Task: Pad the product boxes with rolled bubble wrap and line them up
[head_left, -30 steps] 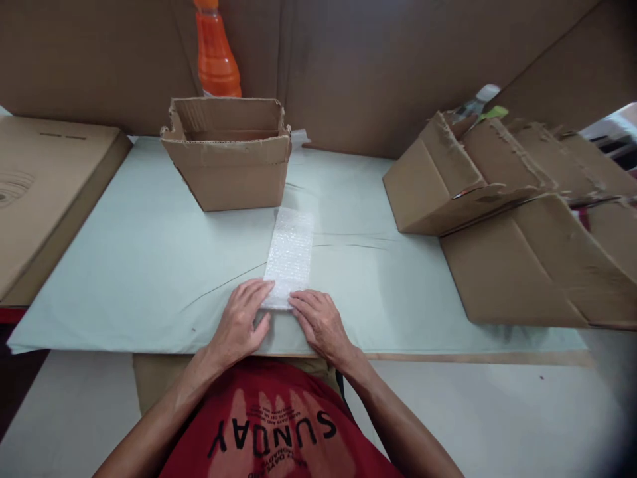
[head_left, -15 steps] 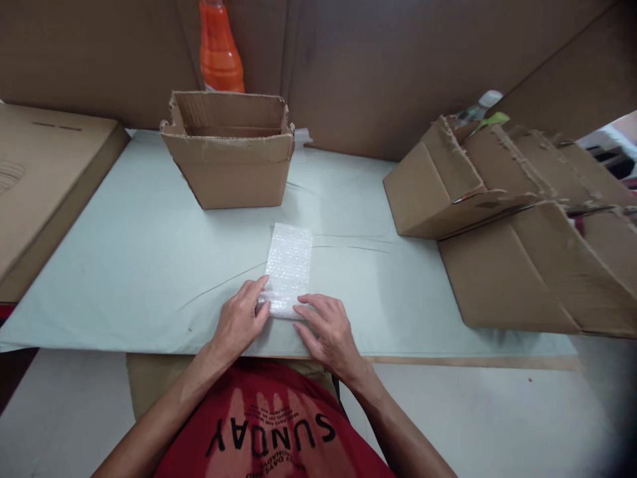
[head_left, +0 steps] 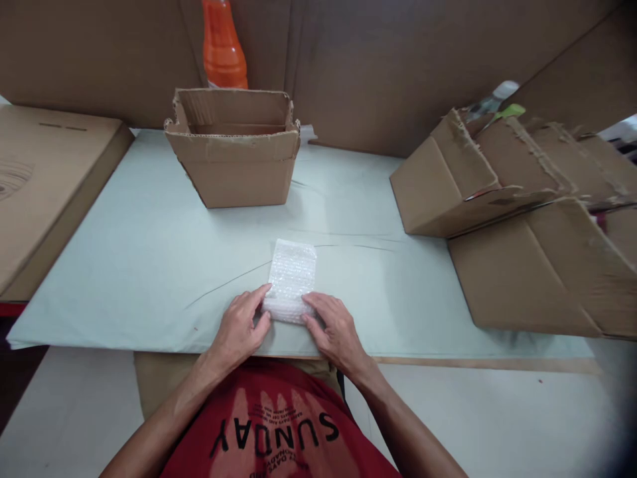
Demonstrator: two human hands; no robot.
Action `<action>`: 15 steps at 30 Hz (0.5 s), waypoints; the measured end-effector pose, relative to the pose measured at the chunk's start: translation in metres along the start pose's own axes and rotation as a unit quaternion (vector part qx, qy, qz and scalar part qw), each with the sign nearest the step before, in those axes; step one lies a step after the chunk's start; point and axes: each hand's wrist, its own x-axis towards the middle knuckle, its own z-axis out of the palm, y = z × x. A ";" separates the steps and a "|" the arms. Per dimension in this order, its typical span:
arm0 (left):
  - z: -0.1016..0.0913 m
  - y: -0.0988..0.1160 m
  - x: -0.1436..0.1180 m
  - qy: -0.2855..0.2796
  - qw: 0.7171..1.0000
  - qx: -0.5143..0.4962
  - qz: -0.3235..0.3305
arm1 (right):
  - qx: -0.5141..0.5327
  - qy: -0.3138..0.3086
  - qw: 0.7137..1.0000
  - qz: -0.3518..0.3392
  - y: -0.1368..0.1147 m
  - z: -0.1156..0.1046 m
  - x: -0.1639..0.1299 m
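Cardboard surrounds a pale green paper-covered tabletop (head_left: 149, 252) seen from above by a seated person in a red printed shirt (head_left: 279, 431). At the far middle stands an open brown corrugated cardboard box (head_left: 233, 156) with ragged top edges, its inside not visible from here. Behind it rises an orange plastic bottle (head_left: 223, 46), set against tall brown cardboard sheets (head_left: 388, 66) that wall off the back. To the left lies a large flat brown cardboard carton (head_left: 40, 179), overlapping the table's edge. To the right, a heap of torn, tilted brown cardboard boxes (head_left: 522, 226) leans one on another. Nothing lies between the hands and the open box except bare paper, creased in faint lines.

Close to the near edge, in the middle, lies a small white bubble-wrap strip (head_left: 292, 275), flat on the paper, reaching away from the person. Its near end is rolled or folded into a thicker ridge; the far part lies as a single, roughly rectangular layer with a bumpy, shiny texture. It sits well apart from every box.

The left hand (head_left: 241, 328) rests palm down at the strip's near left corner, fingers gently curled, fingertips pressing on the rolled end. The right hand (head_left: 334, 328) mirrors it at the near right corner, fingers loosely bent, fingertips touching the roll. Neither hand closes fully around the wrap; both pinch or press its near edge.
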 end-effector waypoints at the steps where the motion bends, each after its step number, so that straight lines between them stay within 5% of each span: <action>1: 0.002 0.000 0.003 0.006 1.000 0.013 -0.007 | -0.026 0.024 0.999 -0.009 0.000 -0.001 -0.001; 5: 0.008 0.001 0.010 0.048 0.997 0.066 -0.011 | -0.087 0.017 0.993 -0.080 0.002 0.001 -0.001; 8: 0.006 0.003 0.007 0.070 0.994 0.068 0.045 | -0.096 -0.015 0.989 -0.108 0.007 0.008 0.000; 11: 0.000 0.005 0.000 0.037 0.993 0.030 0.105 | -0.062 -0.001 0.994 -0.086 0.010 0.012 0.002; 15: -0.005 0.007 -0.008 0.011 0.998 -0.013 0.063 | 0.027 -0.027 0.998 -0.042 0.008 0.006 0.003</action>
